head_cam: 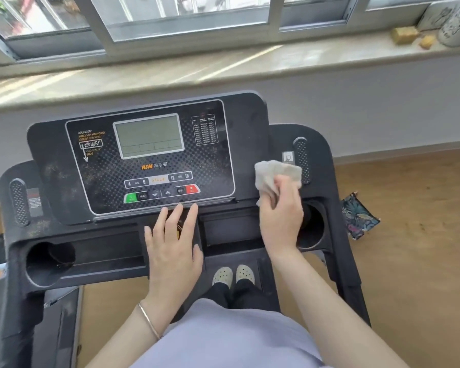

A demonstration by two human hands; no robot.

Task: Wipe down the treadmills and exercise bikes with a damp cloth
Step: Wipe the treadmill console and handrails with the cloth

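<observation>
Now the right hand (280,219) grips the cloth (275,175) to rub the treadmill (250,123); the left hand (173,245) rests flat, fingers (175,216) straight, probably for balance.

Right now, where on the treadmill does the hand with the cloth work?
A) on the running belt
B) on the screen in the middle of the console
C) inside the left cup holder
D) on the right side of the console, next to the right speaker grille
D: the right hand grips the cloth against the right side of the console, beside the right speaker grille; the left hand lies flat and holds nothing.
</observation>
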